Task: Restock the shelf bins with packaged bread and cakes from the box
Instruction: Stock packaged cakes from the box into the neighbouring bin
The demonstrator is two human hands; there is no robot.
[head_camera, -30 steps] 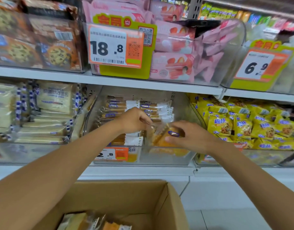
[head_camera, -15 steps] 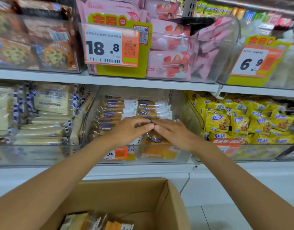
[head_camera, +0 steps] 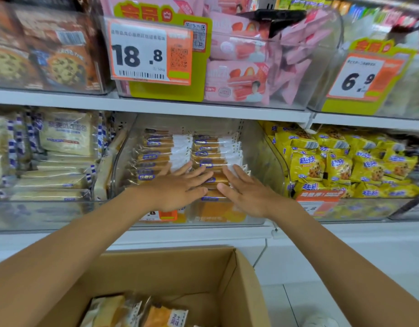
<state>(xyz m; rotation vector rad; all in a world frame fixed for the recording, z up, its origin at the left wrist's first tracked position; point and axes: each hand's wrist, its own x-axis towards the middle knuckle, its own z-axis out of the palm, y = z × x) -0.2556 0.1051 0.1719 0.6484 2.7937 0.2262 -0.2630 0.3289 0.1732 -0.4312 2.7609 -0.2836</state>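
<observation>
Brightly and evenly lit from overhead, in cool white store light. Shadowed only softly, a little darker along the inner wall of the box (head_camera: pixel 168 274) at 6 o'clock. Hazed with pale glare across the front of the centre bin (head_camera: pixel 251 218) and the curved wall of the upper bin (head_camera: pixel 331 67) at 2 o'clock. Smeared by blur at 10 o'clock over the cookie packs (head_camera: pixel 62 67). Sharper on the 18.8 price tag (head_camera: pixel 142 53) at 12 and on the left hand (head_camera: pixel 177 190) and right hand (head_camera: pixel 248 194) at centre. Bowed by wide-angle distortion along the shelf edge (head_camera: pixel 62 100).
</observation>
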